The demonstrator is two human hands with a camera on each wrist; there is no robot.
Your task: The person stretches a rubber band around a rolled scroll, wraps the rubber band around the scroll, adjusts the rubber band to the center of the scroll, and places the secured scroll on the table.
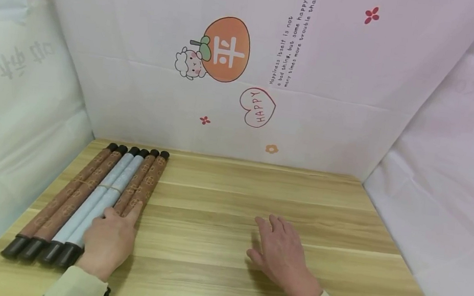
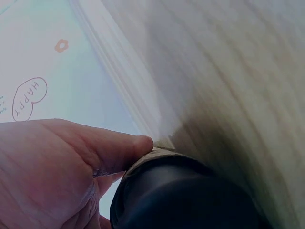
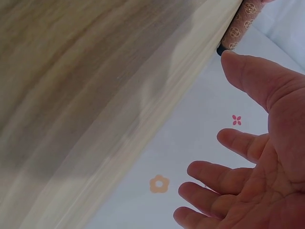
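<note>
Several rolled scrolls with black end caps lie side by side at the table's left in the head view. The two in the middle are light-blue scrolls [image 1: 98, 205], tied with a thin cord. To their left are two brown patterned scrolls [image 1: 62, 205], and to their right two more brown scrolls [image 1: 150, 179]. My left hand [image 1: 109, 241] grips the right-hand brown scrolls, hiding their near part. In the left wrist view, the thumb [image 2: 126, 148] presses beside a black end cap [image 2: 186, 195]. Holding nothing, my right hand [image 1: 284, 252] hovers over the wooden table with fingers spread.
The wood-grain table [image 1: 216, 244] meets a white printed cloth backdrop [image 1: 311, 117] at its far edge. White cloth walls also stand on the left [image 1: 24, 107] and right [image 1: 449, 194].
</note>
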